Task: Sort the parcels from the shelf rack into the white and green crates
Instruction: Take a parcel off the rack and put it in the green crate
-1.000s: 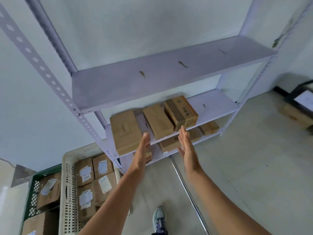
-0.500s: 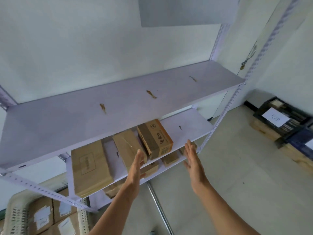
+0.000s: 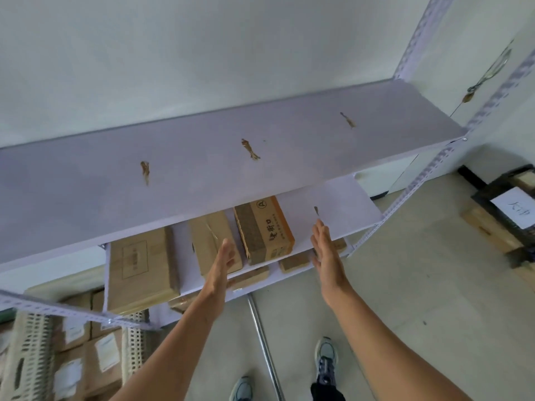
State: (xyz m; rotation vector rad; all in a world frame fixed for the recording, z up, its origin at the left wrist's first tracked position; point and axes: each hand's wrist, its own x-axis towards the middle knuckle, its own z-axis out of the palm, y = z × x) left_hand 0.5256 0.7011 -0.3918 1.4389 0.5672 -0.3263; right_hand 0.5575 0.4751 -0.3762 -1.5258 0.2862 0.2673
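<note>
Brown parcels (image 3: pixel 263 230), pale lilac rack (image 3: pixel 202 175), cream crate (image 3: pixel 31 342).

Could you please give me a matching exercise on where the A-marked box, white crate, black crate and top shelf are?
Things:
1. A-marked box
2. white crate
3. black crate
4. top shelf

Descriptions:
a. holds labelled parcels, lower left
b. bears brown marks
c. between left hand and right hand
d. far right, white sheet on it

Pairs: 1-c, 2-a, 3-d, 4-b

Both forearms raised forward, left hand (image 3: pixel 220 264) and right hand (image 3: pixel 327 251) flat, palms facing inward, fingers straight
</note>
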